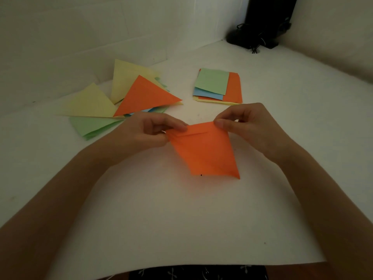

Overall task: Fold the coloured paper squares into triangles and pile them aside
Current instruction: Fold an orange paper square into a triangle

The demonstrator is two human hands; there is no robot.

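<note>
1. The left grip (145, 132) pinches the far left corner of the orange paper (203, 153).
2. The right grip (248, 126) pinches its far right corner.
3. The paper, doubled over, sits over mid-table (181, 219).
4. The triangle pile (145, 96) lies beyond the left grip, and the square stack (214, 83) lies beyond the right.

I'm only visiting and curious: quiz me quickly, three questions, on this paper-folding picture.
1. True or false: the left hand and the right hand both pinch the orange sheet.
2. Which colour tops the stack of unfolded squares? A blue, B green, C yellow.
3. Fill in: the top folded triangle on the pile is ____.
Key: 1 true; 2 B; 3 orange.
</note>
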